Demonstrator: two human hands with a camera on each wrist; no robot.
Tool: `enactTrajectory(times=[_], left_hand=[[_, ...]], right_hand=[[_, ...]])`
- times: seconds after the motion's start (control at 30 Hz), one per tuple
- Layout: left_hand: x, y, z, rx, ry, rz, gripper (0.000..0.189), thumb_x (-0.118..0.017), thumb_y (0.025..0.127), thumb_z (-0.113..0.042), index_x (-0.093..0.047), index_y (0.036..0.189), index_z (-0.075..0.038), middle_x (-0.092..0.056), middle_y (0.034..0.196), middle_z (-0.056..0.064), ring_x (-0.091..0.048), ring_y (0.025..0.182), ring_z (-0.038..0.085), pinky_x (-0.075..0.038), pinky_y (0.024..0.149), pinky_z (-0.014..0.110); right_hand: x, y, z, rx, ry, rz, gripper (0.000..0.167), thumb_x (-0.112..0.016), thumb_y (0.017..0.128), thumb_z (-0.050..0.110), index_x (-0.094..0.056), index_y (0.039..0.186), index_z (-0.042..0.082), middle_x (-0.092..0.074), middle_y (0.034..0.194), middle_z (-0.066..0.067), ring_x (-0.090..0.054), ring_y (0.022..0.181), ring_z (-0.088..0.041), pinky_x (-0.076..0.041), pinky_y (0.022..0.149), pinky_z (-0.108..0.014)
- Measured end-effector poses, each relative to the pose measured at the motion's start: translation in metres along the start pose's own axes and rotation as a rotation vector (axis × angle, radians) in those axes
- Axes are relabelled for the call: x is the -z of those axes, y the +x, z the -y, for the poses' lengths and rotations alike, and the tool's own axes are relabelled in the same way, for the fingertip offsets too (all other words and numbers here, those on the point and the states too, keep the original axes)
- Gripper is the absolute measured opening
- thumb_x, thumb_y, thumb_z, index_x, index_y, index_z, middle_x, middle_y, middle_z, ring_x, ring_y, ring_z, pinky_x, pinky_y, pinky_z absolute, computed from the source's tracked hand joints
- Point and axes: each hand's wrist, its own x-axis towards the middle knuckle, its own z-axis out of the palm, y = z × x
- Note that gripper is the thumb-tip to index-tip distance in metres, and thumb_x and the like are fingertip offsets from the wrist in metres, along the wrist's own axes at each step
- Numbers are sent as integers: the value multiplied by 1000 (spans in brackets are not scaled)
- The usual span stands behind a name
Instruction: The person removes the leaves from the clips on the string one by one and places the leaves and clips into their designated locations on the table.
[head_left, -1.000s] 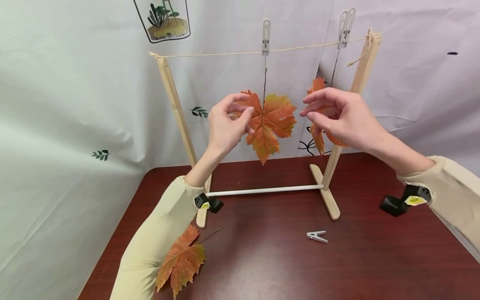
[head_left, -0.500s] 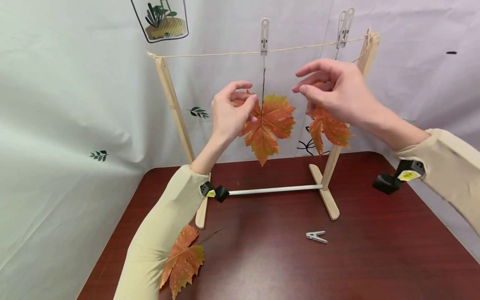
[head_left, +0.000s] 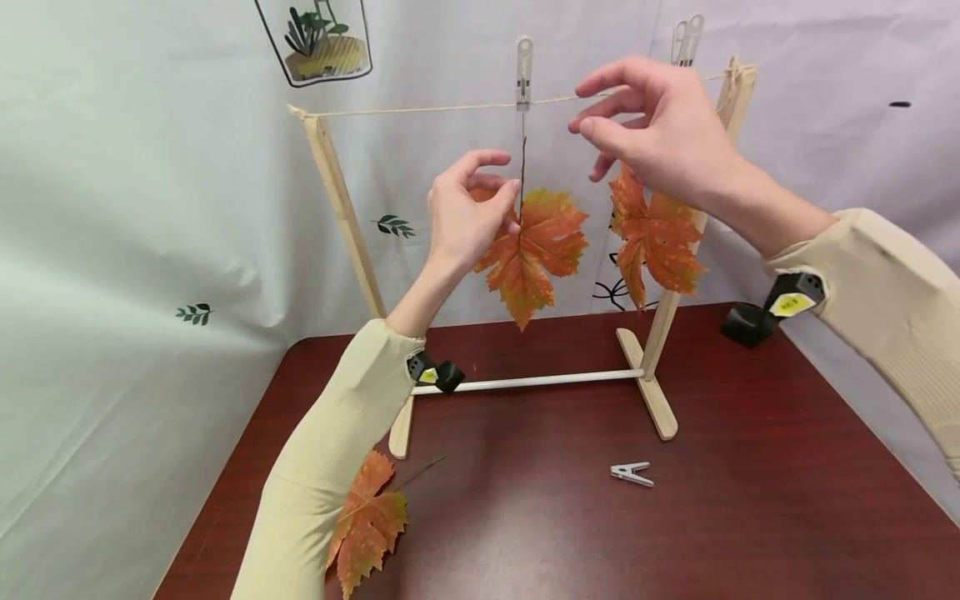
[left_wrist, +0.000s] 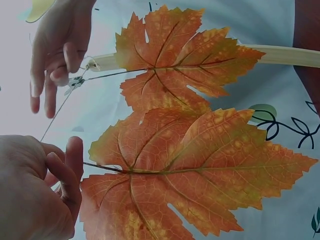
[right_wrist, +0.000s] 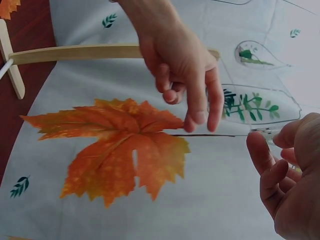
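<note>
An orange maple-like leaf [head_left: 536, 250] hangs by its thin dark stem below a grey clothespin [head_left: 523, 75] on a string. My left hand [head_left: 468, 208] is beside that stem, fingers loosely bent, fingertips right at it in the right wrist view. Higher and to the right, my right hand [head_left: 660, 125] is up near the string, its fingers spread and loosely bent with nothing between them. Behind it, a second leaf [head_left: 660, 242] hangs from another clothespin [head_left: 686, 42], partly hidden by the hand. On the table lie a third leaf [head_left: 371, 525], partly behind my left sleeve, and a loose clothespin [head_left: 632, 473].
The string [head_left: 420, 110] runs between two wooden posts [head_left: 341, 208] standing on flat feet [head_left: 647, 387]. A white rod [head_left: 540, 382] joins them low down. The dark red table [head_left: 525, 517] meets a pale printed cloth [head_left: 187, 167] behind.
My right hand has risen from beside the right leaf to the height of the string, uncovering more of that leaf. My left hand has moved slightly up and right, toward the middle leaf's stem.
</note>
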Motion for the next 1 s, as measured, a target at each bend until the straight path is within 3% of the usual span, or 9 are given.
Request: enactTrajectory(times=[0.27, 0.63, 1.0], left_hand=[[-2, 2, -2, -9, 33, 2, 28, -74, 90, -8, -69, 118, -8, -72, 88, 10, -64, 52, 24, -52, 50, 27], [-6, 4, 1, -18, 27, 17, 28, -73, 91, -6, -68, 119, -5, -71, 88, 12, -65, 55, 32, -57, 56, 33], [-9, 6, 4, -36, 47, 21, 26, -71, 92, -5, -68, 118, -6, -70, 86, 8, -64, 54, 28, -57, 57, 32]], right_hand=[[1, 19, 10, -19, 9, 4, 39, -65, 96, 14, -58, 135, 14, -66, 116, -7, -69, 73, -15, -39, 41, -20], [0, 42, 22, -72, -43, 74, 47, -64, 98, 18, -51, 143, 18, -57, 127, -9, -67, 83, -17, -42, 48, -19], [-7, 54, 29, -107, -74, 91, 47, -63, 98, 21, -51, 144, 19, -54, 131, -8, -66, 87, -17, -41, 49, -20]])
